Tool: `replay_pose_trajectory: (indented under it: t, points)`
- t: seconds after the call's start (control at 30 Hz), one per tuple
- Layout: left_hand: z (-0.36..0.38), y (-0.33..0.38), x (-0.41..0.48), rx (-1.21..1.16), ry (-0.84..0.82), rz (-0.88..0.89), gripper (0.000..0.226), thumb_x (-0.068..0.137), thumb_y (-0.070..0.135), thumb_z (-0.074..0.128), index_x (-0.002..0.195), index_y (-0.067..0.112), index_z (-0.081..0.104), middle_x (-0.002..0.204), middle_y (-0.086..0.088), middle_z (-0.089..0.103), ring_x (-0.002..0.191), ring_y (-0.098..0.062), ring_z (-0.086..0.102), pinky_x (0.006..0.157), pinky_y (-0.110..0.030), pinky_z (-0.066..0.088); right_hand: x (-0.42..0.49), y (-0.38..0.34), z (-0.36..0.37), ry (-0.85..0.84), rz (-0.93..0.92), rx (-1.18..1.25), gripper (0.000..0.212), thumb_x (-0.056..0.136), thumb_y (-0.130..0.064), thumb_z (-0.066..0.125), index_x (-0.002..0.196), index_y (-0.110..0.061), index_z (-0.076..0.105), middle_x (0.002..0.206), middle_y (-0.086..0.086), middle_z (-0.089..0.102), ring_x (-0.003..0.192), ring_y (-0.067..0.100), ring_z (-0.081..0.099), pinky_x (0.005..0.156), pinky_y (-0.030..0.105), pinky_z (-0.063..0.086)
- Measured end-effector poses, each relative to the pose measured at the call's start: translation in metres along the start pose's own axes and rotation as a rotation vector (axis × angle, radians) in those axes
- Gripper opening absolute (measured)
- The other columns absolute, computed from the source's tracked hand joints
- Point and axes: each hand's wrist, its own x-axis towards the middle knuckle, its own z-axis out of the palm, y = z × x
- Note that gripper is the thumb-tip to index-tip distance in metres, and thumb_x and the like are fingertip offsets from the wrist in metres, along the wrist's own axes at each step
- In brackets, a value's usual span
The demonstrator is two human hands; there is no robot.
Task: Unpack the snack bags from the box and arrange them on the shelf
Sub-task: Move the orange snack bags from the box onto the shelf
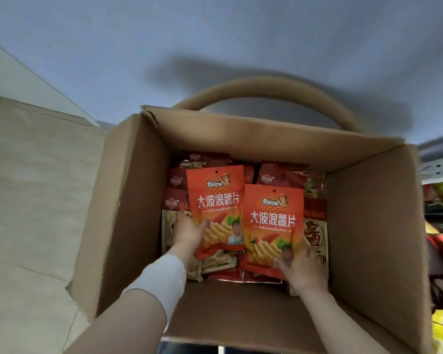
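An open cardboard box fills the middle of the head view. Inside lie several dark red and cream snack bags. My left hand grips the lower left edge of an orange chip bag with white characters, holding it upright above the pile. My right hand grips the bottom of a second, matching orange chip bag, which stands just to the right and slightly lower. Both hands are down inside the box.
The box's flaps stand open, with a curved far flap arching at the back. A shelf with colourful snack packs shows along the right edge. Pale tiled floor lies to the left, and grey floor beyond the box.
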Motion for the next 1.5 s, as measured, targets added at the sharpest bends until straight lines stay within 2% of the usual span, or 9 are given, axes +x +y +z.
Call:
replay_pose_trajectory:
  t: [0.1,0.23,0.43,0.57,0.73,0.9,1.17,1.4,1.5]
  points:
    - [0.021,0.003,0.044,-0.141,0.116,-0.125,0.082,0.075,0.039,0.075,0.138,0.007,0.033,0.130,-0.014,0.056,0.119,-0.032,0.053,0.101,-0.042,0.041,0.036,0.002,0.020,-0.024,0.158,0.126,0.090,0.077,-0.054,0.065,0.143,-0.017,0.017,0.139,0.016,0.036,0.128,0.034,0.039,0.099,0.048,0.039]
    - [0.037,0.004,0.071,-0.170,0.203,-0.210,0.087,0.069,0.037,0.080,0.134,0.008,0.030,0.133,-0.015,0.052,0.123,-0.035,0.049,0.104,-0.044,0.039,0.055,0.001,0.036,0.073,0.200,0.194,0.090,0.068,-0.046,0.077,0.135,-0.008,0.032,0.132,0.019,0.043,0.125,0.036,0.040,0.098,0.046,0.040]
    - [0.029,0.007,0.052,-0.171,0.021,-0.091,0.037,0.075,0.031,0.077,0.100,0.011,0.058,0.103,-0.010,0.067,0.098,-0.030,0.064,0.089,-0.038,0.051,0.040,0.003,0.030,-0.095,0.195,0.507,0.033,0.073,-0.032,0.078,0.094,-0.010,0.064,0.096,0.012,0.070,0.090,0.030,0.066,0.076,0.034,0.050]
    - [0.003,0.018,0.011,-0.319,-0.012,0.004,0.035,0.076,0.027,0.076,0.104,0.013,0.059,0.097,-0.007,0.066,0.092,-0.027,0.066,0.090,-0.042,0.051,0.006,0.004,0.002,-0.149,0.135,0.664,0.021,0.077,-0.028,0.075,0.087,-0.014,0.062,0.093,0.007,0.070,0.077,0.019,0.064,0.065,0.028,0.050]
    - [-0.039,0.045,-0.054,-0.232,-0.109,0.315,0.035,0.079,0.032,0.072,0.109,0.019,0.058,0.105,-0.002,0.067,0.098,-0.023,0.065,0.093,-0.045,0.050,-0.058,0.016,-0.058,0.118,0.062,0.943,0.033,0.078,-0.021,0.075,0.106,-0.013,0.060,0.095,0.002,0.065,0.087,0.018,0.062,0.072,0.027,0.045]
    - [-0.062,0.084,-0.144,-0.199,-0.238,0.620,0.035,0.076,0.032,0.073,0.108,0.021,0.063,0.104,-0.001,0.069,0.097,-0.021,0.066,0.091,-0.045,0.051,-0.156,0.055,-0.104,0.499,0.040,1.116,0.021,0.073,-0.017,0.078,0.084,-0.019,0.060,0.074,0.001,0.063,0.067,0.014,0.061,0.069,0.029,0.045]
    - [-0.035,0.136,-0.340,-0.133,-0.500,1.076,0.027,0.072,0.011,0.077,0.073,0.031,0.059,0.045,0.030,0.057,0.049,0.017,0.056,0.045,0.001,0.040,-0.331,0.162,-0.142,0.932,0.138,1.256,0.014,0.076,-0.016,0.075,0.077,-0.015,0.061,0.064,-0.007,0.060,0.049,0.001,0.056,0.042,0.003,0.039]
    - [0.075,0.120,-0.507,-0.041,-0.738,1.438,0.025,0.075,0.012,0.073,0.093,0.025,0.061,0.067,0.025,0.060,0.059,0.008,0.059,0.064,-0.015,0.045,-0.469,0.317,-0.107,1.273,0.336,1.379,0.017,0.076,-0.020,0.075,0.067,-0.021,0.059,0.053,-0.010,0.063,0.056,0.012,0.060,0.053,0.024,0.046]
    - [0.146,0.089,-0.579,0.032,-0.946,1.521,0.024,0.073,0.024,0.077,0.079,0.043,0.062,0.057,0.034,0.061,0.062,0.017,0.059,0.057,-0.002,0.045,-0.518,0.391,-0.070,1.397,0.476,1.420,0.016,0.075,-0.015,0.076,0.066,-0.015,0.062,0.043,-0.011,0.061,0.049,0.010,0.059,0.053,0.027,0.046]
